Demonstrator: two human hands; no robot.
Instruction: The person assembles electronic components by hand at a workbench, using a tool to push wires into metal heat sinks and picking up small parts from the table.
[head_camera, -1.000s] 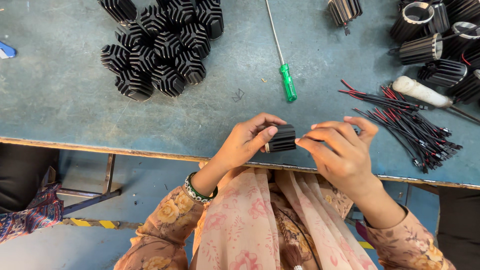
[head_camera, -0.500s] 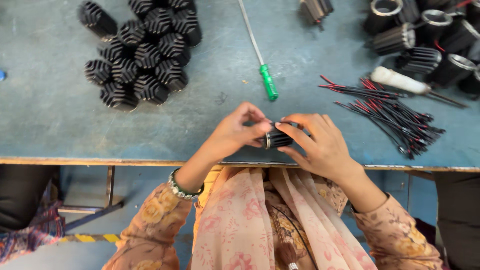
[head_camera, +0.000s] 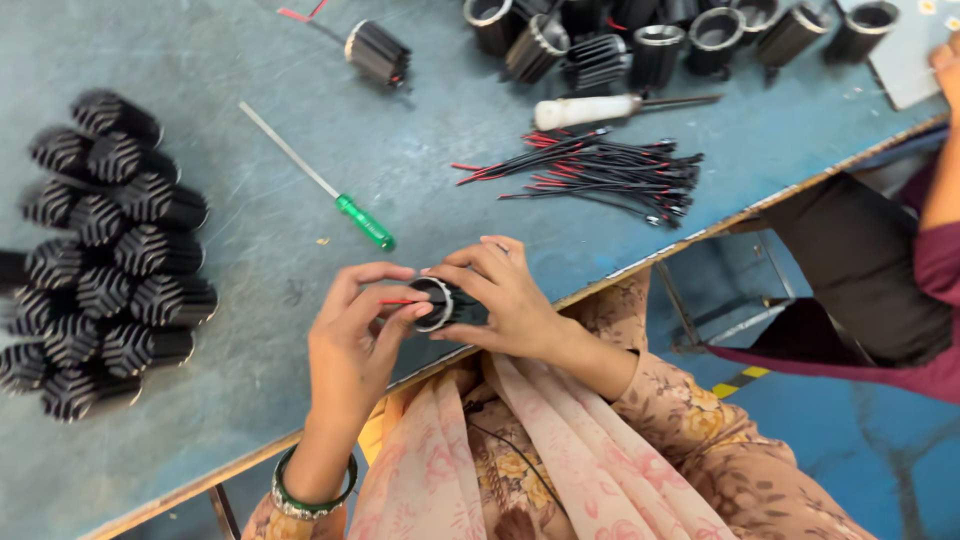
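There is a single view, from a camera worn on the person's head. It looks steeply down and forward over the near edge of the blue desk (head_camera: 250, 250), close above the left hand (head_camera: 352, 335) and right hand (head_camera: 500, 295). The frame is tilted, so the desk edge runs diagonally. A second person's sleeve (head_camera: 935, 270) enters at the right border.

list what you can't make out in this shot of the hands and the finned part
Head view, the only one:
- Finned part: its far end and body are covered by the right hand.
- Red wire: its end is hidden under the left hand fingers.
- Finned stack: cut off by the left edge.
- Other person's arm: cut off by the right edge.
- Wire bundle: tips too small to tell.
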